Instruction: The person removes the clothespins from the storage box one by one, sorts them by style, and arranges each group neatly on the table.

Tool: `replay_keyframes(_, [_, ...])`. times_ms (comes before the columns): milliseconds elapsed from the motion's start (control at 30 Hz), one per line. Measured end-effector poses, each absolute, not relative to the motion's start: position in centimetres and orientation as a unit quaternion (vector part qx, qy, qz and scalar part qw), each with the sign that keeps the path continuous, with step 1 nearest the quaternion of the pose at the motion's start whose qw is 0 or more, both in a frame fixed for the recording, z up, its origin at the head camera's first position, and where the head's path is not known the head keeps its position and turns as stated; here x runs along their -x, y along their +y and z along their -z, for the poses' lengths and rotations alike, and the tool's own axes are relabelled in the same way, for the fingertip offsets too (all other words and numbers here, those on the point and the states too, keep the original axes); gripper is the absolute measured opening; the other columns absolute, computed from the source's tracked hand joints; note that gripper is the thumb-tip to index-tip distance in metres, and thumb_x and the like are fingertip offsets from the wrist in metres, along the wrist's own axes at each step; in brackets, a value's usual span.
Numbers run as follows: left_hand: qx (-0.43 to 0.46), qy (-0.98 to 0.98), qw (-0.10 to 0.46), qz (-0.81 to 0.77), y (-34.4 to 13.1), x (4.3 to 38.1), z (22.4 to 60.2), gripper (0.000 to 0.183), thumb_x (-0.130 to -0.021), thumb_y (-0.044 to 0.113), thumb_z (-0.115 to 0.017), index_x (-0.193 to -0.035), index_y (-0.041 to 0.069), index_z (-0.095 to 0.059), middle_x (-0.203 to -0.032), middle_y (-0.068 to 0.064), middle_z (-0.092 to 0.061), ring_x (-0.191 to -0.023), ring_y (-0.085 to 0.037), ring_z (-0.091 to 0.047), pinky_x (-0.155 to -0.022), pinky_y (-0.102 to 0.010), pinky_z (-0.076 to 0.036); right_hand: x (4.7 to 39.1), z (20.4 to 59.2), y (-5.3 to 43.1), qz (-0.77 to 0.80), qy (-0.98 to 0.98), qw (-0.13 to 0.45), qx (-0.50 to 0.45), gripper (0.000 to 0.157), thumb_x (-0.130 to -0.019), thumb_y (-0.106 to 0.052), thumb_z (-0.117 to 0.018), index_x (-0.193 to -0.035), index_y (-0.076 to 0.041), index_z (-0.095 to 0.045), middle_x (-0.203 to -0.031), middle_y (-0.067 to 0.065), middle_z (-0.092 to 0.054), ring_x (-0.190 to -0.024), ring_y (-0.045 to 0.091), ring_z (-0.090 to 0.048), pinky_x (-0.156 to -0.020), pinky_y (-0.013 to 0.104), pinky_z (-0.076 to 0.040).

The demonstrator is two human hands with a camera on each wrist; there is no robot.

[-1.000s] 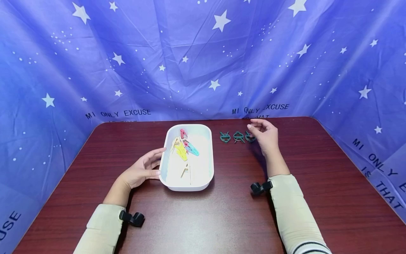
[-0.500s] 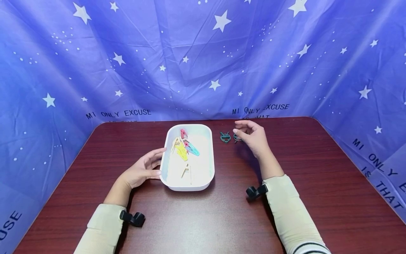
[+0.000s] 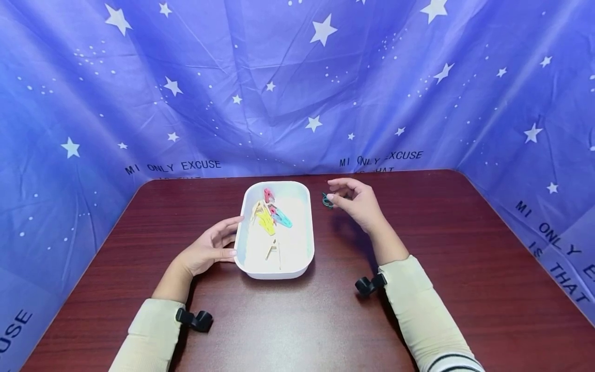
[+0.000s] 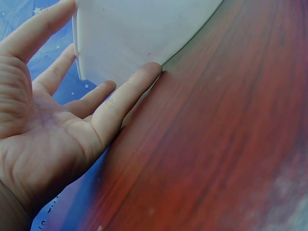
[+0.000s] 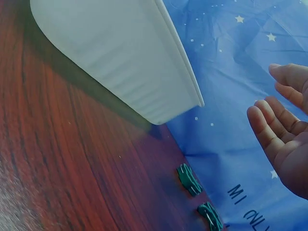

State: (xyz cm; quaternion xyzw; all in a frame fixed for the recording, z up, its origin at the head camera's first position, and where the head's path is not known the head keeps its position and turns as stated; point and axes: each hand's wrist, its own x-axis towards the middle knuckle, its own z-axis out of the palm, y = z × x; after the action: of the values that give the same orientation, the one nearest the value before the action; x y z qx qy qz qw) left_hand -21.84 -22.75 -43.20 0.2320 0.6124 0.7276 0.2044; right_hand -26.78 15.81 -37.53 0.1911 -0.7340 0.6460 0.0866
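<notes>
A white tray (image 3: pixel 274 276) stands on the table with several clothespins in it: a pink one (image 3: pixel 268 195), a yellow one (image 3: pixel 266 223), a blue-and-pink one (image 3: pixel 282 218) and a cream one (image 3: pixel 272 252). My left hand (image 3: pixel 206 251) rests against the tray's left side, fingers extended, as the left wrist view also shows. To the right of the tray, my right hand (image 3: pixel 360 206) hovers over small green clips, its fingers loosely bent and holding nothing. One green clip (image 3: pixel 327 200) peeks out past the fingertips; the right wrist view shows two clips, the nearer one (image 5: pixel 210 216) partly cut off.
The dark red wooden table (image 3: pixel 297 325) ends at a back edge just behind the tray and clips. Beyond it hangs a blue curtain (image 3: pixel 274 113) with white stars. Each sleeve cuff carries a black strap-on mount, such as the left one (image 3: pixel 197 320).
My right hand has moved left along the row of green clips, from the rightmost to near the leftmost, covering the others. The left hand and the tray have stayed put.
</notes>
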Motion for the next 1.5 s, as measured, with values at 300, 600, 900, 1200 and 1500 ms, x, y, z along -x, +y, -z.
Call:
replay_keyframes(300, [-0.235, 0.612, 0.204, -0.727, -22.8, 21.8, 43.1, 0.079, -0.084, -0.008, -0.068, -0.151, 0.003, -0.028, -0.151, -0.025, -0.025, -0.122, -0.027, -0.049, -0.082, -0.037, -0.056, 26.3, 37.1, 14.6, -0.635, -0.742, 0.067, -0.203, 0.033, -0.084, -0.001, -0.073, -0.116, 0.004, -0.065, -0.106, 0.025, -0.064, -0.075, 0.015, -0.062, -0.068, 0.027, -0.056])
replay_keyframes(600, [-0.236, 0.613, 0.202, -0.727, -22.7, 22.0, 43.2, 0.078, -0.084, -0.008, -0.068, -0.151, 0.004, -0.028, -0.151, -0.027, -0.024, -0.124, -0.029, -0.048, -0.083, -0.037, -0.056, 26.6, 36.4, 13.0, -0.626, -0.750, 0.058, -0.208, 0.035, -0.084, -0.001, -0.074, -0.118, 0.002, -0.066, -0.109, 0.014, -0.067, -0.084, 0.019, -0.062, -0.070, 0.029, -0.056])
replay_keyframes(900, [-0.242, 0.621, 0.189, -0.721, -22.7, 22.2, 43.6, 0.078, -0.084, -0.008, -0.068, -0.151, 0.003, -0.029, -0.150, -0.029, -0.027, -0.125, -0.031, -0.047, -0.089, -0.035, -0.053, 27.7, 34.6, 10.4, -0.584, -0.781, 0.039, -0.220, 0.031, -0.084, -0.009, -0.076, -0.114, -0.006, -0.069, -0.107, 0.007, -0.068, -0.089, 0.019, -0.064, -0.075, 0.030, -0.055])
replay_keyframes(1200, [-0.242, 0.621, 0.188, -0.722, -22.8, 22.1, 43.6, 0.078, -0.084, -0.009, -0.068, -0.151, 0.002, -0.029, -0.149, -0.028, -0.027, -0.125, -0.031, -0.047, -0.089, -0.035, -0.053, 29.2, 33.0, 7.9, -0.549, -0.803, -0.001, -0.231, 0.032, -0.085, -0.011, -0.075, -0.116, -0.008, -0.070, -0.109, 0.010, -0.066, -0.094, 0.020, -0.062, -0.081, 0.034, -0.054])
replay_keyframes(1500, [-0.233, 0.623, 0.190, -0.722, -22.8, 21.9, 43.3, 0.080, -0.083, -0.007, -0.070, -0.151, 0.001, -0.027, -0.150, -0.029, -0.025, -0.126, -0.031, -0.046, -0.089, -0.036, -0.053, 31.2, 32.6, 5.6, -0.517, -0.827, -0.041, -0.218, 0.032, -0.086, -0.007, -0.073, -0.118, -0.007, -0.070, -0.107, 0.009, -0.067, -0.094, 0.020, -0.062, -0.079, 0.029, -0.055])
